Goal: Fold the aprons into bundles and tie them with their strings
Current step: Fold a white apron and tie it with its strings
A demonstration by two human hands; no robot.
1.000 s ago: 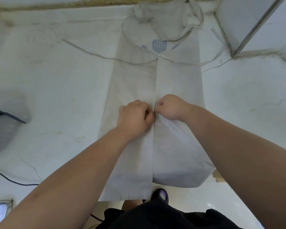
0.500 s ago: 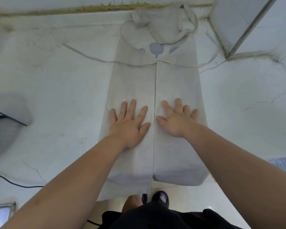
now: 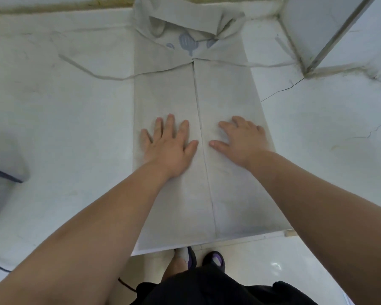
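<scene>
Apron [image 3: 229, 95] is lying lengthwise on the white worktop [image 3: 75, 139], running from the edge nearest me out past both hands. Its side flaps are folded in so they meet at a centre line [image 3: 197, 95] that passes right between my hands. My left hand [image 3: 169, 148] is flat on the left flap, palm down, fingers spread, gripping nothing. Same deal with my right hand [image 3: 242, 142] on the right flap: fingers a bit looser, nothing held either. Looks to me like the pressing-flat stage, no bundling up yet.

What could bite me from here:

- Only my palms pin the flaps, I reckon. Lift off and the thin cloth may spring open at the centre line, and the bundle ends up crooked.
- The near hem [image 3: 180, 241], behind my wrists, sits right at the worktop edge. Tug it my way and the whole thing could slide off.
- The left string [image 3: 92, 73] trails out beyond my left hand, the right string [image 3: 262, 64] beyond my right. Fold without minding them and they get buried inside, so there's nothing to tie with.
- Neck strap [image 3: 185, 20], far ahead of my fingertips, is bunched, so that end will likely come out lumpy.
</scene>
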